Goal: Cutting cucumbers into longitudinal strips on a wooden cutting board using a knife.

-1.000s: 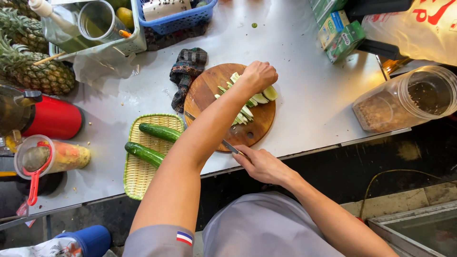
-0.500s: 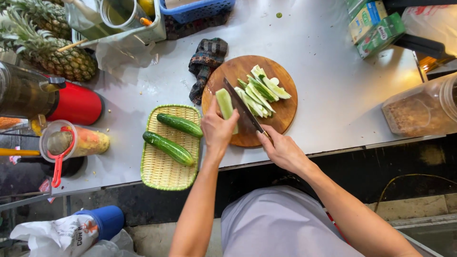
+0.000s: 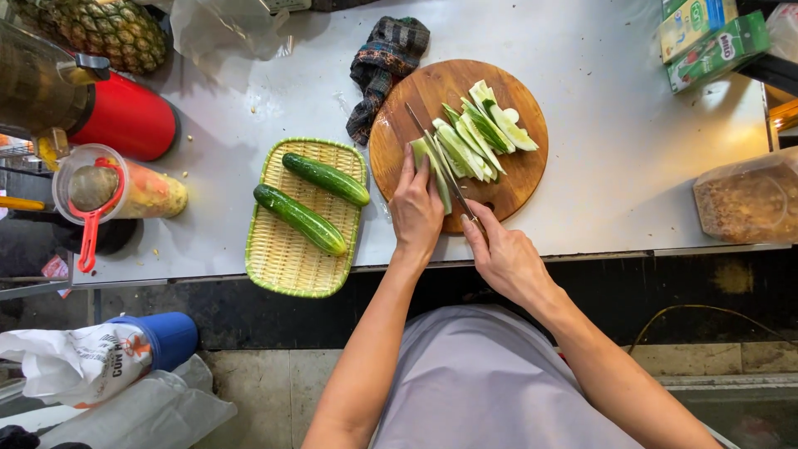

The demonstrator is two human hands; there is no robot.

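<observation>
While left hand [image 3: 416,208] pins cucumber piece [image 3: 434,170] on cutting board [image 3: 519,179], right hand [image 3: 505,259] grips knife [image 3: 436,154], mid-slice; next cut needs fingers kept clear.

knife handle [image 3: 480,229] swallowed inside the right hand [image 3: 507,259], and most of the cucumber piece [image 3: 431,166] covered by the left hand [image 3: 416,208], fingertips pressed on it. cut off by the frame: pineapple [image 3: 104,29] at the top, juicer [image 3: 37,79] at the left, green cartons [image 3: 706,41] and clear bag of brown grains [image 3: 748,199] at the right, grey plastic [image 3: 141,416] at the bottom. too blurred to tell: contents of the lidded cup [image 3: 125,187] under the red strainer [image 3: 91,208], and what fills the white bag [image 3: 79,362] beside the blue bucket [image 3: 166,337].
</observation>
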